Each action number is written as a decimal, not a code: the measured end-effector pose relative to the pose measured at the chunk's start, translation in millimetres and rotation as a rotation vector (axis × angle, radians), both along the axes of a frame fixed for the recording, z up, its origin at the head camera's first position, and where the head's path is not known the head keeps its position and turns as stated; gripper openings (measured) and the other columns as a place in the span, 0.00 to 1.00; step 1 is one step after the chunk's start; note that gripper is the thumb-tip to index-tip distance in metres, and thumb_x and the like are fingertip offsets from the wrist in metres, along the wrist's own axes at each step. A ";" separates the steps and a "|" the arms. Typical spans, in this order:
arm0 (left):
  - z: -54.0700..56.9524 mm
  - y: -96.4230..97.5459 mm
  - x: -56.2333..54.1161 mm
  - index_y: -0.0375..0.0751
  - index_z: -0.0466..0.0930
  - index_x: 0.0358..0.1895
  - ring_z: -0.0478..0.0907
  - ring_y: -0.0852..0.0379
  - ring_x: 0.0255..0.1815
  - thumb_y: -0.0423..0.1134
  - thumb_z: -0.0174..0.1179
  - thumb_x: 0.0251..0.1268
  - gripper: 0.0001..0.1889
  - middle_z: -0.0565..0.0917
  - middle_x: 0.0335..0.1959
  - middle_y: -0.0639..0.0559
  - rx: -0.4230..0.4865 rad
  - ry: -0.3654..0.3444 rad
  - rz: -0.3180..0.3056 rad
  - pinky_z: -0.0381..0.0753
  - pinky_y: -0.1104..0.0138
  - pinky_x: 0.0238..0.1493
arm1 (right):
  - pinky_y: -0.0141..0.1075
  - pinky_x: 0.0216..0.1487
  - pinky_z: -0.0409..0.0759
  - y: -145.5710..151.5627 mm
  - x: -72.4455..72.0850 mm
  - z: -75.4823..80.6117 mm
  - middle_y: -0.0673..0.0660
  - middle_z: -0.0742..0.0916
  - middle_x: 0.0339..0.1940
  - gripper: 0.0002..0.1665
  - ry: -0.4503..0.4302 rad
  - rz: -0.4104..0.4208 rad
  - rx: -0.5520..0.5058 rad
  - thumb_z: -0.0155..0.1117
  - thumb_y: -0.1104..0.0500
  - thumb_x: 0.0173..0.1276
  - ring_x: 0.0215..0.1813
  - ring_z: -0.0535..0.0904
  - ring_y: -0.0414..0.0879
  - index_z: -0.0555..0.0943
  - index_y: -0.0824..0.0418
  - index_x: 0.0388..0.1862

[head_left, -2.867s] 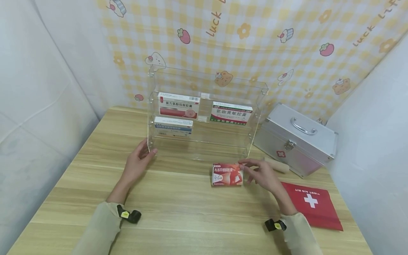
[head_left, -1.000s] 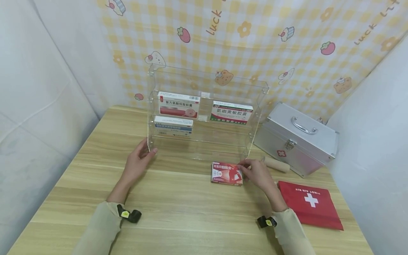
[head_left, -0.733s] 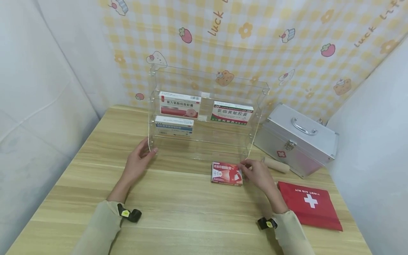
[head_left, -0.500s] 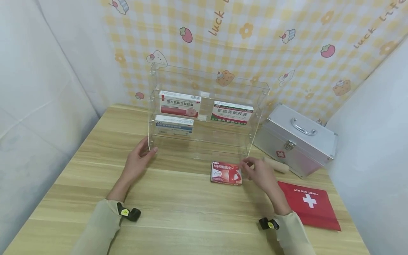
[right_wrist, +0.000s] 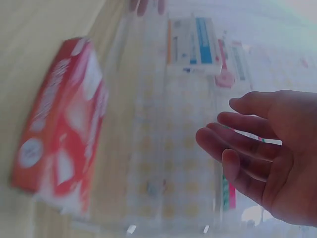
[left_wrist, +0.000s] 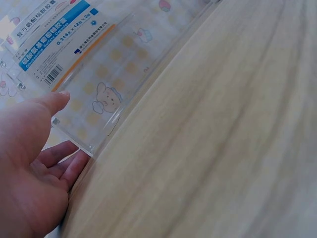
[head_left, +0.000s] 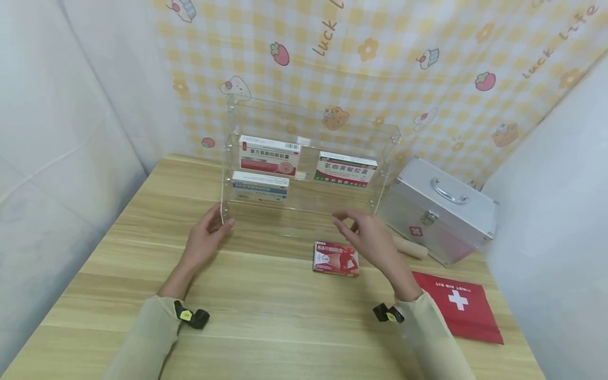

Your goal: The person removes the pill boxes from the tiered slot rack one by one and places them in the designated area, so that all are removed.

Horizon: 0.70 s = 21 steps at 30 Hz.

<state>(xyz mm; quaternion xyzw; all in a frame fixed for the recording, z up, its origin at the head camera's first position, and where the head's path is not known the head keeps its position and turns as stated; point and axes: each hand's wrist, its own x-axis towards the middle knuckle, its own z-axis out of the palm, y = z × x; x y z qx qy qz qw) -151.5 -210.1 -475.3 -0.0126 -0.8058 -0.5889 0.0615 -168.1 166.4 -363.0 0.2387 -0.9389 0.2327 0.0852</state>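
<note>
A clear acrylic display rack stands on the table, my left hand gripping its lower left corner. In the left wrist view the thumb lies in front of the side panel and the fingers are behind it. My right hand is in the air before the rack's lower right part, fingers loosely bent and holding nothing. Below it a red medicine box lies flat on the table. On the rack sit a red-and-white medicine box, a green-and-white one and a blue-and-white one.
To the rack's right stands a silver first aid case with a handle. A beige roll lies in front of it, partly hidden by my right hand. A red first aid pouch lies nearer the table's right edge.
My right hand has left the red medicine box's right edge and moved up and left, toward the rack. The box stays on the table. My left hand keeps its place on the rack.
</note>
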 end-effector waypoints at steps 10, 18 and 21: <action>14.7 1.7 6.6 0.41 0.57 0.76 0.74 0.35 0.59 0.43 0.57 0.73 0.32 0.70 0.66 0.31 0.021 0.031 -0.019 0.78 0.48 0.57 | 0.33 0.17 0.75 -52.3 -25.5 18.6 0.49 0.88 0.44 0.15 0.041 0.104 -0.040 0.63 0.51 0.72 0.22 0.76 0.36 0.84 0.55 0.53; -13.6 -5.6 -4.4 0.52 0.59 0.76 0.76 0.42 0.58 0.53 0.58 0.71 0.34 0.72 0.67 0.38 0.025 0.034 0.000 0.79 0.53 0.56 | 0.35 0.18 0.73 -78.5 -41.1 31.4 0.49 0.87 0.44 0.14 0.060 0.145 -0.059 0.64 0.53 0.71 0.18 0.74 0.37 0.84 0.57 0.52; -13.6 -5.8 -4.2 0.52 0.60 0.76 0.76 0.43 0.57 0.53 0.59 0.70 0.34 0.72 0.67 0.38 0.033 0.035 0.002 0.80 0.53 0.56 | 0.34 0.21 0.75 -85.0 -45.5 35.7 0.49 0.87 0.44 0.14 0.054 0.155 -0.056 0.64 0.53 0.71 0.18 0.74 0.38 0.84 0.57 0.52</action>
